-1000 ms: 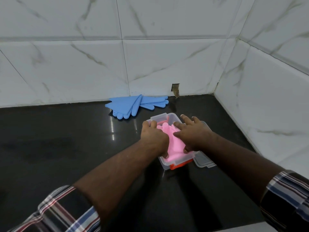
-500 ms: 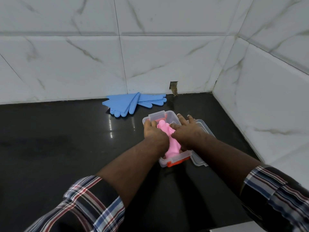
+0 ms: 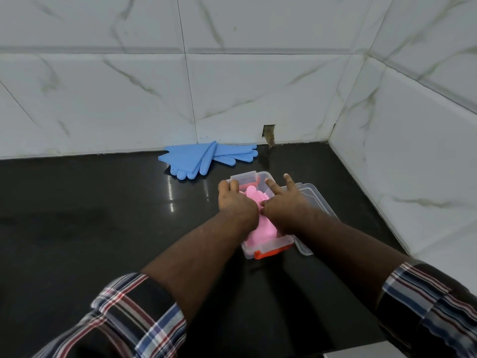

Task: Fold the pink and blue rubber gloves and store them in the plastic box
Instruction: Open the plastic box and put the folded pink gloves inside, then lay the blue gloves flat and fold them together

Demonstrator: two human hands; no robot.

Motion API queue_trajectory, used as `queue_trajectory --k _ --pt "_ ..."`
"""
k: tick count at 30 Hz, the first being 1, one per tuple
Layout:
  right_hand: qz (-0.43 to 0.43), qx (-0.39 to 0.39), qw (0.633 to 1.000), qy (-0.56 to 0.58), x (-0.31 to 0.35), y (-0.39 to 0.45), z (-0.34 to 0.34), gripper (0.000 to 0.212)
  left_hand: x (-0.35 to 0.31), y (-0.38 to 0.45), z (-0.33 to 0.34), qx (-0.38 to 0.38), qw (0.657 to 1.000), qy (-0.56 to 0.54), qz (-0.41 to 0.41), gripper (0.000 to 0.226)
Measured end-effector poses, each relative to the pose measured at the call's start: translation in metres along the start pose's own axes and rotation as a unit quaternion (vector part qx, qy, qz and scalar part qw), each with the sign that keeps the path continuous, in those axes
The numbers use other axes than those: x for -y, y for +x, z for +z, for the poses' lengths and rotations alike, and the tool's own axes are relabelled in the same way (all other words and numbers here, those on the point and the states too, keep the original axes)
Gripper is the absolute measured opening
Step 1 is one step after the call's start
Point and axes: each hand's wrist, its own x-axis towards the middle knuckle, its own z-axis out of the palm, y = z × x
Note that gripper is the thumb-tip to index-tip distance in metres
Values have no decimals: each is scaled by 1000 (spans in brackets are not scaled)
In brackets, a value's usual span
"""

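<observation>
Pink gloves (image 3: 260, 226) lie bunched inside the clear plastic box (image 3: 268, 248) at the centre of the frame, on the black countertop (image 3: 90, 215). Both hands press down on them side by side. The left hand (image 3: 236, 202) has its fingers bent over the box's left rim. The right hand (image 3: 284, 204) rests on the pink rubber with two fingers stretched straight toward the far end. The clear lid (image 3: 318, 205) lies just right of the box, partly under the right forearm. Blue gloves (image 3: 204, 157) lie flat against the tiled wall (image 3: 258, 86), above and left of the box, well apart from both hands.
</observation>
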Motion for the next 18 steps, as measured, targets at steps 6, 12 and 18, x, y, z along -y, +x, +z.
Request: queue_trajectory --k 6,12,18 --pt "14 5 1000 25 -1 0 6 65 -1 -1 5 -29 999 -37 26 51" --pt "47 26 998 36 -19 -17 13 57 -8 -1 10 -155 964 -200 80 42" --pt "66 48 994 72 -33 -27 18 50 -17 -1 12 -208 907 -343 125 38"
